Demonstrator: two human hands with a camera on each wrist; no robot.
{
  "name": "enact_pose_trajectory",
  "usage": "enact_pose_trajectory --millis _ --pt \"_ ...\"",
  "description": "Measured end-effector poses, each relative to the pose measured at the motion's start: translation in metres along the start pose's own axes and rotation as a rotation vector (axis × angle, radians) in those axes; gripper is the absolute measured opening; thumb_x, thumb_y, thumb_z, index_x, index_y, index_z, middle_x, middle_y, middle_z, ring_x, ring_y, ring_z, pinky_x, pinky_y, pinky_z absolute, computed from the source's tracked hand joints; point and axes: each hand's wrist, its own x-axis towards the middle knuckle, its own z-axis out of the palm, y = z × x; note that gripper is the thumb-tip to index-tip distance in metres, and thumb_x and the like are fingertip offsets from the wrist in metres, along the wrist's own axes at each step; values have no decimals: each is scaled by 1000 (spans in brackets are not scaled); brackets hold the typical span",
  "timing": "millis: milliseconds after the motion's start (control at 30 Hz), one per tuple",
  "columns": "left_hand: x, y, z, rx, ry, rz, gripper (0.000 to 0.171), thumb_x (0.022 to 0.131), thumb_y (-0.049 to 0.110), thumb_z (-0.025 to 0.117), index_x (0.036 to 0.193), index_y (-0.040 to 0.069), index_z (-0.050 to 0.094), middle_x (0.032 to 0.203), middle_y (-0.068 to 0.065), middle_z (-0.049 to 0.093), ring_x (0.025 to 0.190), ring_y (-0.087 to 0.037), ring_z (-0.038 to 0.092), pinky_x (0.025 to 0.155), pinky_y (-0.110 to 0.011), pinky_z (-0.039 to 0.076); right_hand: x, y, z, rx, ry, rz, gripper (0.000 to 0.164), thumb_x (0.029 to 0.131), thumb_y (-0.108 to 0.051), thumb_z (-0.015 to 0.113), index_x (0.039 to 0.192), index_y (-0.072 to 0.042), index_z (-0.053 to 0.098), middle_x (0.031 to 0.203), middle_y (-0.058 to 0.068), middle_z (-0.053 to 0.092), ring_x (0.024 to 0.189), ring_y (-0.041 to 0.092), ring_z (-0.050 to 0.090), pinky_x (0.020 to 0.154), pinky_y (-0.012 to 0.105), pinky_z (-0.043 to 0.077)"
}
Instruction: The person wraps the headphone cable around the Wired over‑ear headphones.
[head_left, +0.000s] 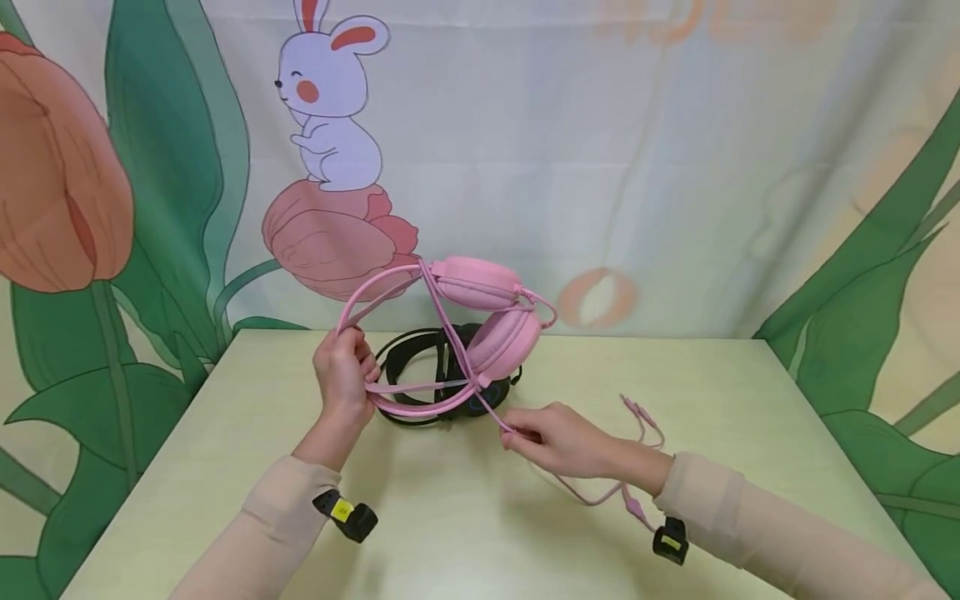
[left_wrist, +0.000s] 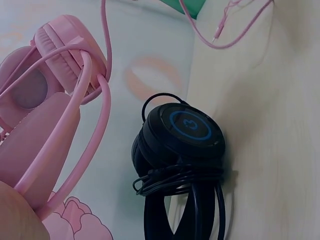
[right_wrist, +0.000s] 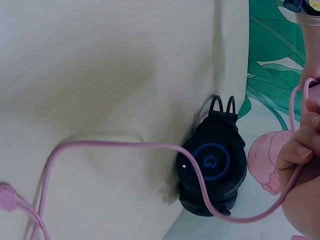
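Observation:
My left hand (head_left: 343,371) grips a pink headset (head_left: 506,343) by its headband and holds it up off the table, ear cups pointing right. A thin pink cable (head_left: 447,325) runs across the headset between its two sides, near the cups. Lower right of the cups, my right hand (head_left: 558,437) pinches this cable, with curled fingers (right_wrist: 300,145) round it in the right wrist view. Behind the pink headset, a black headset (left_wrist: 185,132) with a blue ring on its cup rests on the table, its own cord wound round the band.
The cable's loose end trails over the pale table (head_left: 420,533) to the right, with a small inline piece (head_left: 633,504) and thin plugs (head_left: 637,408). A printed curtain (head_left: 495,167) with a rabbit and tulips hangs at the table's back edge.

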Motion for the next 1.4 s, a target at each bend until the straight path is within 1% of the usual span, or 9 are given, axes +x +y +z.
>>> enact_pose_trajectory --millis 267,400,500,667,833,1000,1100,1267,1400 --pt "1 3 -1 55 -3 41 16 83 0 40 69 9 42 47 6 30 35 -4 25 34 -15 20 2 -10 -15 -3 -92 -50 11 94 -20 50 84 -18 55 57 -10 37 49 -2 31 46 11 25" --pt "3 4 -3 118 13 62 13 83 1 41 73 8 44 48 5 32 35 -5 26 34 -16 21 2 -16 -22 -22 -116 -84 10 92 -19 52 83 -19 55 57 -10 35 49 -3 30 46 10 23" --pt "5 5 -5 175 34 74 11 84 2 43 75 8 45 49 5 35 35 -5 27 34 -16 22 2 -22 -29 -38 -122 -118 9 91 -17 53 83 -19 57 57 -10 36 50 -6 28 46 9 22" --pt "6 6 -7 201 53 51 8 85 3 43 79 7 45 51 4 36 35 -5 28 35 -15 23 4 -31 -42 -70 -89 -207 10 89 -12 54 81 -16 58 57 -11 36 52 -8 27 47 8 23" --pt "5 5 -9 225 56 28 6 86 4 43 81 7 45 52 5 36 36 -5 28 35 -15 24 9 -37 -57 -105 -76 -265 10 87 -11 55 79 -15 59 58 -13 38 53 -8 28 49 8 24" --pt "5 2 -8 236 37 9 6 85 3 43 80 6 45 53 4 36 36 -4 29 35 -15 23 16 -41 -74 -156 -59 -319 9 85 -12 57 78 -17 61 59 -13 42 54 -8 30 49 8 26" --pt "5 1 -6 254 19 4 6 84 2 44 78 6 45 52 4 37 36 -4 29 35 -15 24 18 -42 -83 -181 -41 -327 8 84 -12 58 78 -17 62 62 -13 46 54 -8 31 50 9 27" --pt "2 1 -2 338 1 15 5 82 2 45 79 6 45 50 6 38 35 -4 31 34 -15 25 20 -41 -96 -242 -24 -333 7 81 -11 60 77 -17 62 64 -12 46 55 -6 31 50 10 27" --pt "1 2 0 406 -7 18 3 83 4 46 80 5 46 49 6 38 36 -4 32 35 -15 27 22 -40 -106 -302 11 -377 9 80 -10 63 83 -18 66 65 -11 49 54 -4 33 48 10 26"
